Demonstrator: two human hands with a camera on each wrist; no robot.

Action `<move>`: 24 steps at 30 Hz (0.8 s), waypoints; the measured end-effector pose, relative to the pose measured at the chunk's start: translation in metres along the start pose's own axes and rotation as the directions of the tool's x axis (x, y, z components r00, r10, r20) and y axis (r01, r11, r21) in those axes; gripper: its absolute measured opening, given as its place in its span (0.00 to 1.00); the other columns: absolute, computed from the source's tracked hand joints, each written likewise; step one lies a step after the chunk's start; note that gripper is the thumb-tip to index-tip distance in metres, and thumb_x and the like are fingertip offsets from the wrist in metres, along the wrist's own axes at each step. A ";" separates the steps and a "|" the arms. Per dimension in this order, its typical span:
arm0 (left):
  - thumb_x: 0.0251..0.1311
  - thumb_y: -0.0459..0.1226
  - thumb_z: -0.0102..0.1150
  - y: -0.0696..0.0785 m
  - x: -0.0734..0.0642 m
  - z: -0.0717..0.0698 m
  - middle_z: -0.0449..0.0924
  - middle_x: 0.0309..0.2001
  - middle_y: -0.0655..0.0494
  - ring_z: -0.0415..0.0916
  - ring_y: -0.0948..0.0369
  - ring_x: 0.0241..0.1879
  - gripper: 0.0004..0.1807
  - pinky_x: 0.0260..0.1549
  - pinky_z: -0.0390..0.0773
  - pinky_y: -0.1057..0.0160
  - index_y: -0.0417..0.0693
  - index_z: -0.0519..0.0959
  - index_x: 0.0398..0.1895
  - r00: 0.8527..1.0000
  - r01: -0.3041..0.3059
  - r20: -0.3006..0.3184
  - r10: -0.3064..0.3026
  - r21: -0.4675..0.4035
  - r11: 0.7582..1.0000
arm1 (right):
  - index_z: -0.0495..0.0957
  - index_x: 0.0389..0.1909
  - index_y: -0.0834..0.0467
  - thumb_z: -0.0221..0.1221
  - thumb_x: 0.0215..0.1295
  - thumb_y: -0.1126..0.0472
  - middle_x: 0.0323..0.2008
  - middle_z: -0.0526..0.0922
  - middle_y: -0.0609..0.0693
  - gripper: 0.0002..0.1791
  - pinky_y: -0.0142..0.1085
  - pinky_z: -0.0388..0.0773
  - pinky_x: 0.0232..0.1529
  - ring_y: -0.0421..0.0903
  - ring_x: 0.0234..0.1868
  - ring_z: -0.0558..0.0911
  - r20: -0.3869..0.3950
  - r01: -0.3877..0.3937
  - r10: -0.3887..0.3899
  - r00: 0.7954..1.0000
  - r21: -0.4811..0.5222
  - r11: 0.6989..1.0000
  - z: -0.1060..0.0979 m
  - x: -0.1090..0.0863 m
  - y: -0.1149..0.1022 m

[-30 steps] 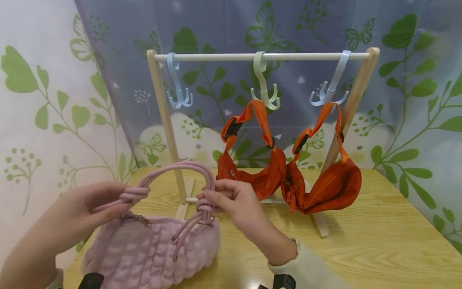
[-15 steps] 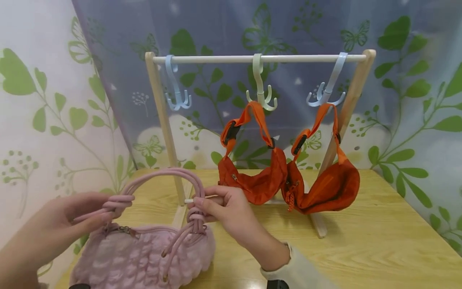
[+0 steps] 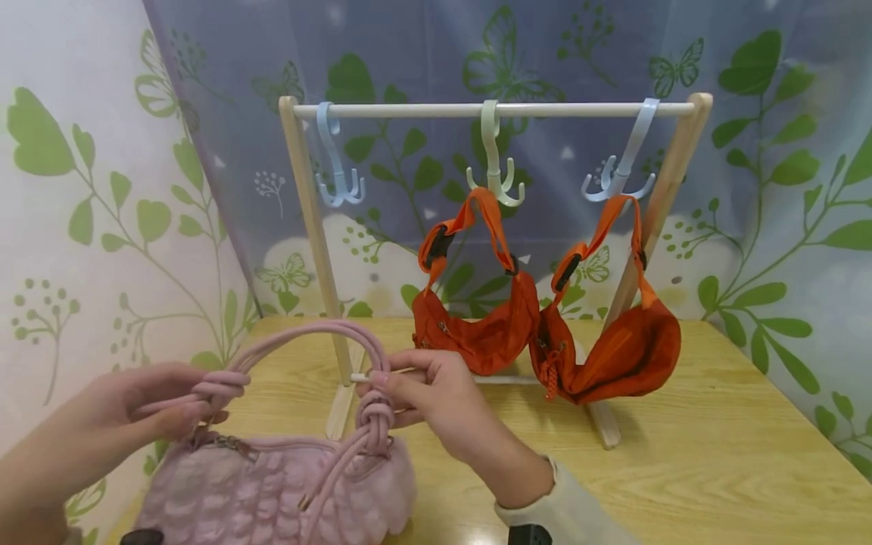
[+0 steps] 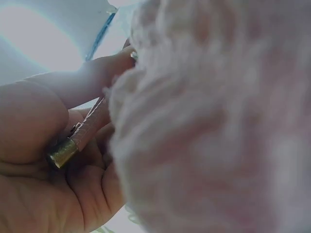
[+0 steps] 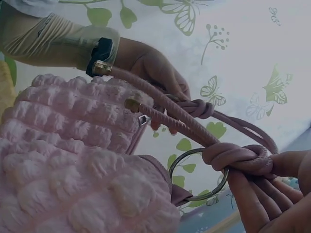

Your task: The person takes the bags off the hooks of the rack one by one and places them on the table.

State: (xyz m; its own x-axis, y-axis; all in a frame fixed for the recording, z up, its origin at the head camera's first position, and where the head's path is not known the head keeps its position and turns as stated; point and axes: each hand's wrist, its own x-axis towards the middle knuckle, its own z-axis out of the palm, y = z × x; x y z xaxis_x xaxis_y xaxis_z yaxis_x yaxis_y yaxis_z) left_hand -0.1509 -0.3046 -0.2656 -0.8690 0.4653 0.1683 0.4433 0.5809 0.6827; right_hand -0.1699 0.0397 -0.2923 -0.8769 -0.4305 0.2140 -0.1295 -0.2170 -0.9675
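Note:
A puffy pink handbag (image 3: 272, 492) is near the table's front left, its lower part cut off by the head view. Its corded handle (image 3: 320, 327) arches up between both hands. My left hand (image 3: 116, 424) holds the cords beside the left knot (image 3: 221, 384); in the left wrist view a metal-tipped cord end (image 4: 63, 154) lies against the palm, and blurred pink fabric hides much. With thumb and fingers, my right hand (image 3: 443, 401) pinches the handle just above the right knot (image 3: 376, 412). A metal ring (image 5: 171, 170) joins that knot to the bag.
Behind the handbag stands a wooden rack (image 3: 300, 174) with a white rail (image 3: 409, 110). Two orange sling bags (image 3: 490, 333) hang from the green middle hook (image 3: 490, 144) and right blue hook (image 3: 633, 144). The left blue hook (image 3: 334, 159) bears nothing. Patterned cloth (image 3: 82, 303) lies behind.
Both hands have shifted left and slightly down with the handbag's handle, the left hand farther. The grips look the same. The orange bag on the middle hook sways slightly.

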 end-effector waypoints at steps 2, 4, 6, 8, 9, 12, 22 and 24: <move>0.74 0.33 0.45 -0.003 0.004 -0.001 0.78 0.58 0.66 0.81 0.64 0.48 0.17 0.33 0.82 0.62 0.51 0.74 0.61 0.999 -0.008 0.037 0.009 -0.037 0.999 | 0.78 0.50 0.74 0.58 0.68 0.66 0.40 0.85 0.67 0.15 0.44 0.84 0.36 0.46 0.35 0.87 0.003 -0.005 0.005 1.000 0.006 1.000 -0.001 0.000 0.000; 0.74 0.32 0.44 -0.007 0.009 -0.002 0.77 0.59 0.66 0.81 0.63 0.50 0.17 0.34 0.82 0.60 0.48 0.73 0.63 0.997 -0.010 0.076 0.017 -0.089 0.996 | 0.78 0.50 0.74 0.57 0.68 0.67 0.39 0.85 0.67 0.15 0.43 0.84 0.35 0.47 0.34 0.87 0.002 -0.018 0.018 1.000 0.016 1.000 -0.002 0.001 0.001; 0.75 0.33 0.42 -0.011 0.014 -0.004 0.76 0.60 0.66 0.80 0.62 0.51 0.18 0.36 0.83 0.58 0.46 0.71 0.64 0.993 0.015 0.116 0.002 -0.147 0.989 | 0.78 0.51 0.74 0.57 0.68 0.67 0.38 0.85 0.65 0.15 0.42 0.84 0.35 0.46 0.33 0.87 -0.001 -0.034 0.034 0.999 0.025 0.999 -0.003 0.002 0.002; 0.76 0.34 0.41 -0.015 0.018 -0.005 0.77 0.60 0.66 0.80 0.62 0.52 0.18 0.39 0.83 0.58 0.44 0.70 0.65 0.990 0.048 0.138 -0.023 -0.178 0.983 | 0.78 0.51 0.74 0.57 0.68 0.67 0.38 0.86 0.65 0.15 0.41 0.84 0.34 0.44 0.32 0.86 -0.010 -0.051 0.051 0.999 0.034 0.998 -0.003 0.002 0.004; 0.76 0.34 0.41 -0.017 0.020 -0.005 0.77 0.59 0.66 0.80 0.63 0.52 0.19 0.39 0.82 0.58 0.43 0.69 0.65 0.989 0.055 0.145 -0.028 -0.182 0.982 | 0.78 0.51 0.74 0.57 0.68 0.67 0.38 0.86 0.64 0.15 0.40 0.84 0.34 0.43 0.31 0.86 -0.017 -0.057 0.058 0.998 0.036 0.998 -0.003 0.003 0.005; 0.75 0.34 0.42 -0.022 0.024 -0.004 0.79 0.58 0.64 0.79 0.63 0.52 0.18 0.40 0.82 0.60 0.42 0.70 0.65 0.991 0.053 0.130 -0.029 -0.182 0.982 | 0.77 0.50 0.74 0.58 0.68 0.67 0.39 0.85 0.66 0.15 0.39 0.84 0.34 0.41 0.30 0.86 -0.030 -0.064 0.065 0.997 0.034 0.997 -0.004 0.004 0.008; 0.73 0.32 0.47 -0.034 0.038 0.006 0.80 0.56 0.56 0.79 0.64 0.53 0.14 0.44 0.81 0.64 0.41 0.75 0.58 0.997 -0.062 0.031 0.067 -0.150 0.987 | 0.78 0.48 0.74 0.59 0.67 0.68 0.39 0.85 0.67 0.14 0.39 0.84 0.38 0.43 0.33 0.86 -0.084 -0.025 0.019 0.996 -0.073 0.997 -0.012 0.015 0.021; 0.73 0.33 0.48 -0.037 0.042 0.009 0.80 0.57 0.55 0.79 0.65 0.53 0.14 0.44 0.81 0.64 0.42 0.76 0.57 0.998 -0.053 0.027 0.058 -0.149 0.987 | 0.78 0.48 0.75 0.59 0.67 0.68 0.39 0.85 0.67 0.14 0.39 0.84 0.39 0.44 0.34 0.86 -0.091 -0.032 0.026 0.996 -0.065 0.997 -0.014 0.018 0.025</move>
State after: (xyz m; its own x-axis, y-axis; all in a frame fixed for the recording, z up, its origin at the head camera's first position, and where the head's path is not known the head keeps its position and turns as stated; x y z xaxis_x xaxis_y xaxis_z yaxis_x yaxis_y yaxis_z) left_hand -0.2023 -0.3007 -0.2902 -0.8356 0.5160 0.1886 0.4514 0.4491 0.7711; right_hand -0.1956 0.0388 -0.3149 -0.9183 -0.3549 0.1753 -0.1311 -0.1452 -0.9807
